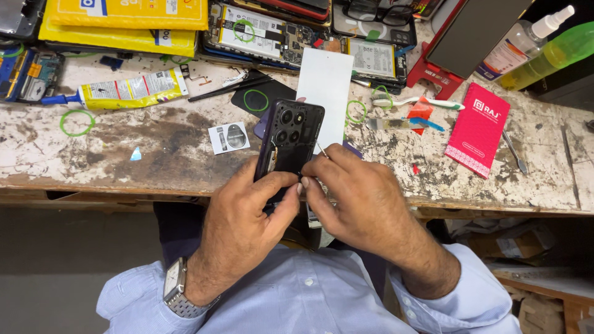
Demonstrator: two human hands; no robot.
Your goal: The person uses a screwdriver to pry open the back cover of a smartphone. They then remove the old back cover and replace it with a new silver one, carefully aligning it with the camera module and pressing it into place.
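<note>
At the desk's (154, 154) far left corner we see opened phone parts (28, 71), with yellow packets (124, 21) stacked along the back edge. Just in front of them lies a yellow glue tube (127, 89), and a green rubber band (77, 122) rests nearer the front edge. Toward the middle sits a small white sticker (229, 137).

Our left hand (238, 229), with a metal watch (175, 287) on its wrist, grasps a dark phone (289, 145) held upright over the front edge of the desk, camera rings facing us; thumb and fingers are wrapped around its lower part. Behind the phone lies a white card (325, 86).

Our right hand (359, 198) touches the phone's lower right side, fingers pinched on a thin metal tool (322, 148) whose tip shows above the knuckles.

Farther right we find a toothbrush (427, 102), a red booklet (477, 128) near the front edge, a red stand (436, 73) at the back, and bottles (544, 43) in the far right corner.
</note>
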